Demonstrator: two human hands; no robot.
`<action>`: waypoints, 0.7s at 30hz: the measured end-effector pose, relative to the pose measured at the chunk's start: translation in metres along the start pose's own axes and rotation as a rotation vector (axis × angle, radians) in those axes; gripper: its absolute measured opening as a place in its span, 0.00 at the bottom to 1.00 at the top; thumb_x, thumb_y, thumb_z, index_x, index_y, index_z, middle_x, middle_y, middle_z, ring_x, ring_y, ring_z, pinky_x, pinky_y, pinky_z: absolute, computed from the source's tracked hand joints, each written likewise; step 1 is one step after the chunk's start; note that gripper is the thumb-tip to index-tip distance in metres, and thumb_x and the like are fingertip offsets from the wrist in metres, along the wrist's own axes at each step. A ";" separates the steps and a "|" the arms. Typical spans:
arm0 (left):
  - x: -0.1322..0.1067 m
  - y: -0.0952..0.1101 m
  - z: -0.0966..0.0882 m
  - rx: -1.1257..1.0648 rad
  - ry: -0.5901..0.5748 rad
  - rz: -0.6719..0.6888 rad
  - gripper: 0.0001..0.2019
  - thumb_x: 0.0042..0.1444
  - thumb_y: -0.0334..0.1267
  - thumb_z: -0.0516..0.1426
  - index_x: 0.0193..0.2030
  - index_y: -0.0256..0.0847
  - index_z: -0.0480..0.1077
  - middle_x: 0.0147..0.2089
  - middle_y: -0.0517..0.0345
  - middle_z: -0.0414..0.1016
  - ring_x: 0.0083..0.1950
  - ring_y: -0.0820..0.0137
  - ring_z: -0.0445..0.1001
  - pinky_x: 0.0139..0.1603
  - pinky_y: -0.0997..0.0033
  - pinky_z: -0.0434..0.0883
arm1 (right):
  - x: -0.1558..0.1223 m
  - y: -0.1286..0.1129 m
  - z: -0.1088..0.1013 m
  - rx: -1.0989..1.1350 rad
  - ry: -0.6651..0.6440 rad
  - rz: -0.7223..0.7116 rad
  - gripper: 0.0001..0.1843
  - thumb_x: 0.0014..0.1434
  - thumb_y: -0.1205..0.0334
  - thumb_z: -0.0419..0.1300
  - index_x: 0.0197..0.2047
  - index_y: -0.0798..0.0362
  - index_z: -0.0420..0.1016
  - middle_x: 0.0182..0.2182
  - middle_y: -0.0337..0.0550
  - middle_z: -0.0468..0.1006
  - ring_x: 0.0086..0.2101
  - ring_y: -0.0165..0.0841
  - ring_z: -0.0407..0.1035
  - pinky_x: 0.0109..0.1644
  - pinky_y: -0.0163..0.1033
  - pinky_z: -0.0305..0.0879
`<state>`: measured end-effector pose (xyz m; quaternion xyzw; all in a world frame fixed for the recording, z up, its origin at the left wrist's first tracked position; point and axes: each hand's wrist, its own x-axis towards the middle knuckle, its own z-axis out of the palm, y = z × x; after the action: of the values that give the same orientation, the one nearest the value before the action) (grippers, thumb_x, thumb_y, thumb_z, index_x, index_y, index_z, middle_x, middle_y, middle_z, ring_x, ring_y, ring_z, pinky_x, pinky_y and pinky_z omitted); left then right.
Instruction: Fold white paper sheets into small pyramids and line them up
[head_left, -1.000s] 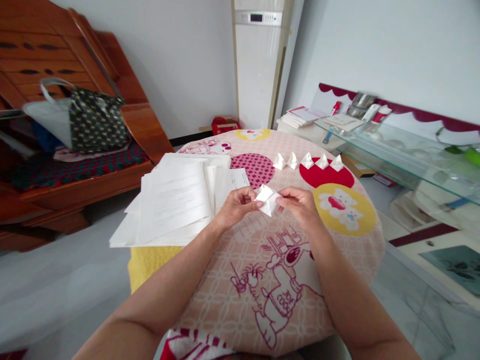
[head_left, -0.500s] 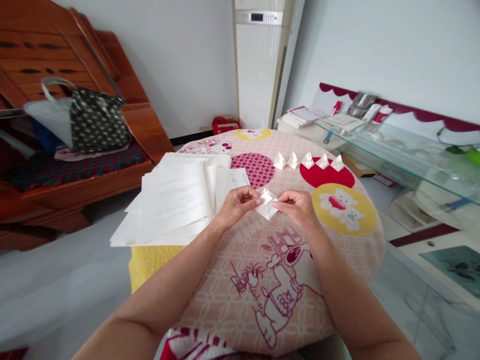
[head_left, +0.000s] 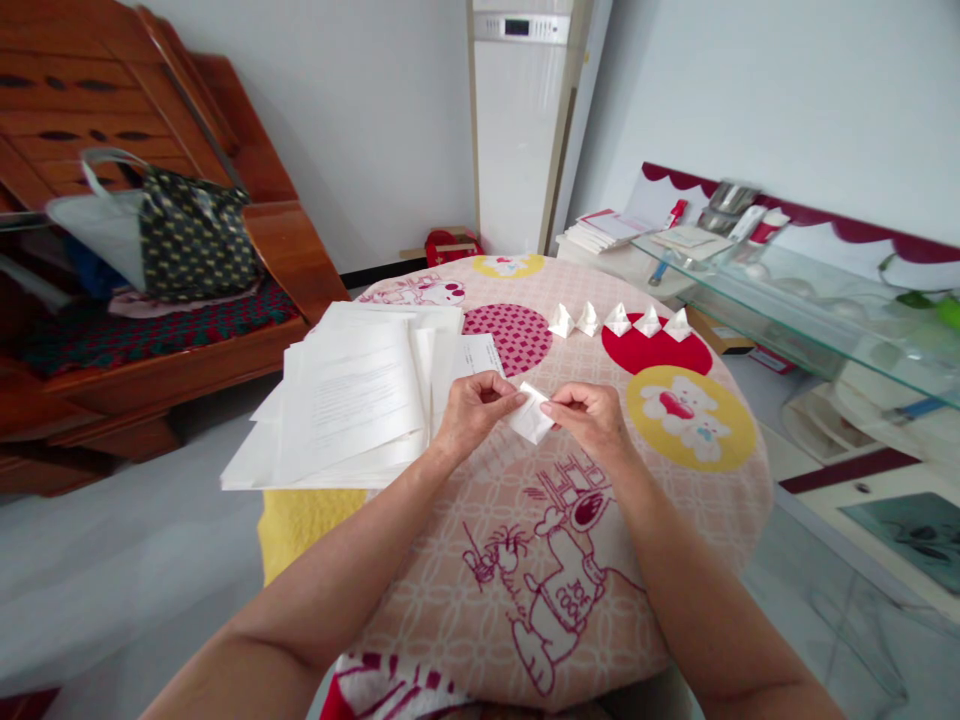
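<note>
Between my hands is a small folded piece of white paper (head_left: pixel 531 416), held over the middle of the table. My left hand (head_left: pixel 480 408) pinches its left side between thumb and fingers. On the opposite side, my right hand (head_left: pixel 589 412) grips the paper's right edge the same way. Beyond my hands stands a row of several folded white paper shapes (head_left: pixel 618 320), pointed at the top. A stack of loose paper sheets (head_left: pixel 352 400), the upper one printed, lies to the left of my left hand.
A patterned pink cloth (head_left: pixel 480 560) covers the round table. To the right is a glass shelf unit (head_left: pixel 795 300) bearing cups and papers. A wooden bench (head_left: pixel 285 250) with a dotted bag (head_left: pixel 195 235) stands at the left, and a tall white cabinet-like unit (head_left: pixel 517 130) behind.
The paper in my hands has changed shape: its raised upper point is now folded down and it looks flatter and more rectangular. My hands have barely moved.
</note>
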<state>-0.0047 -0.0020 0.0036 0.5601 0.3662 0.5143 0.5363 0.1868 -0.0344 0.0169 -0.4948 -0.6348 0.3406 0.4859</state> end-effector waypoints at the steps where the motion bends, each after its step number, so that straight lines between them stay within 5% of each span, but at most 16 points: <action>1: 0.000 0.000 0.000 0.008 0.006 0.003 0.13 0.47 0.41 0.71 0.25 0.36 0.73 0.25 0.59 0.74 0.26 0.76 0.69 0.27 0.76 0.64 | 0.000 0.000 0.000 -0.003 0.004 0.001 0.15 0.53 0.55 0.67 0.21 0.52 0.73 0.18 0.38 0.73 0.21 0.29 0.64 0.25 0.34 0.58; 16: -0.004 0.003 0.003 0.103 0.044 0.078 0.13 0.50 0.39 0.69 0.24 0.37 0.70 0.23 0.61 0.71 0.24 0.77 0.67 0.23 0.78 0.62 | -0.001 -0.001 0.003 -0.004 0.025 -0.001 0.16 0.53 0.55 0.67 0.20 0.52 0.71 0.18 0.38 0.72 0.21 0.29 0.63 0.24 0.35 0.57; 21: -0.001 0.002 0.001 0.021 0.004 0.041 0.15 0.48 0.40 0.70 0.40 0.36 0.75 0.28 0.60 0.76 0.26 0.76 0.71 0.26 0.78 0.64 | -0.001 -0.001 0.004 -0.011 0.021 -0.004 0.15 0.53 0.55 0.67 0.20 0.52 0.72 0.18 0.37 0.71 0.21 0.28 0.61 0.25 0.35 0.56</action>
<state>-0.0039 -0.0034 0.0053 0.5722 0.3612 0.5225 0.5188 0.1832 -0.0353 0.0161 -0.4998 -0.6325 0.3306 0.4907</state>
